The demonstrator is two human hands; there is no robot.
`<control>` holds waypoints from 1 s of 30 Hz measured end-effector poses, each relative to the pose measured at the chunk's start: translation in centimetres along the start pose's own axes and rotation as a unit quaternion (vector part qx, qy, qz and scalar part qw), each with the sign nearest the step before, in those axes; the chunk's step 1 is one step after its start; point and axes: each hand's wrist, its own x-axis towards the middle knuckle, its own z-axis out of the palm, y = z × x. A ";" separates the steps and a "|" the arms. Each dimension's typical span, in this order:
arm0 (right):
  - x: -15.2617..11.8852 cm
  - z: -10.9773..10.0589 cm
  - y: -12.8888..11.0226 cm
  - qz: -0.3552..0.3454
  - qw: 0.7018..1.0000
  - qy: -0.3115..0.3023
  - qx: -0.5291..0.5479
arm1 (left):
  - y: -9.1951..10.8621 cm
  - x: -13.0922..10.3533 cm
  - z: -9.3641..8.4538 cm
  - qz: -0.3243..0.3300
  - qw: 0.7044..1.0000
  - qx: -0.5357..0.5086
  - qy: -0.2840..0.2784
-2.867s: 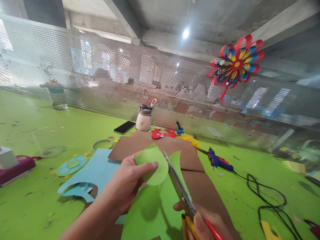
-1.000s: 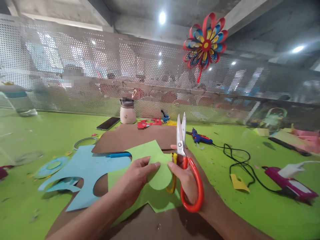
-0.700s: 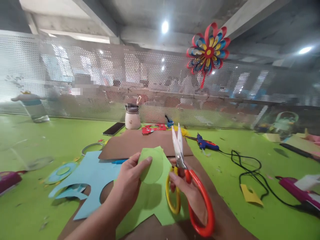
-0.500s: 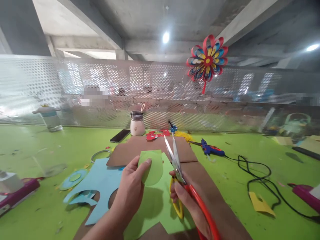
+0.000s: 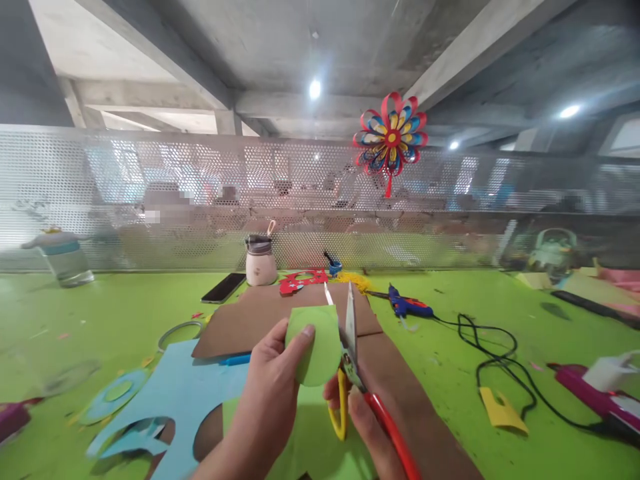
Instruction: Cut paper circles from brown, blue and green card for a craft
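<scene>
Between the thumb and fingers of my left hand (image 5: 275,387) is a piece of light green paper (image 5: 316,363), straight at the top and rounded at the bottom. My right hand (image 5: 367,427) grips a pair of scissors (image 5: 351,363) with one red and one yellow handle. Their blades are spread and point away from me; one passes behind the paper's right edge. Below lies a larger light green sheet (image 5: 320,433) on brown cardboard (image 5: 400,393). To the left rests a light blue sheet (image 5: 195,387) with rounded cut-outs, and a blue pen (image 5: 235,360) shows at its edge.
Farther back are a phone (image 5: 224,288), a lidded white bottle (image 5: 261,261), red paper scraps (image 5: 303,280) and yellow strands (image 5: 354,281). A blue glue gun (image 5: 407,303) with a black cord (image 5: 480,333) lies right. A perforated screen (image 5: 300,200) borders the table behind a hanging paper flower (image 5: 392,138).
The scissors have come leftward to the green paper's right edge, one blade now behind it. Both hands have drawn closer together. The whole view has shifted, with the surroundings sliding left and down.
</scene>
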 end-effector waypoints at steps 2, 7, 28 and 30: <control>-0.3 -0.1 -0.3 0.010 1.000 -0.002 -0.001 | -0.4 0.0 -0.1 -0.015 1.000 0.001 0.003; -1.2 -0.2 -1.7 0.043 0.999 -0.006 -0.015 | -0.8 -0.3 -0.4 -0.052 0.998 -0.018 0.011; -1.1 0.1 -1.4 0.065 0.998 -0.014 -0.023 | -0.6 -0.4 -0.6 -0.081 0.995 -0.035 0.036; -1.1 0.0 -1.6 0.060 0.997 -0.023 -0.031 | -0.6 -0.4 -0.7 -0.084 0.995 -0.039 0.037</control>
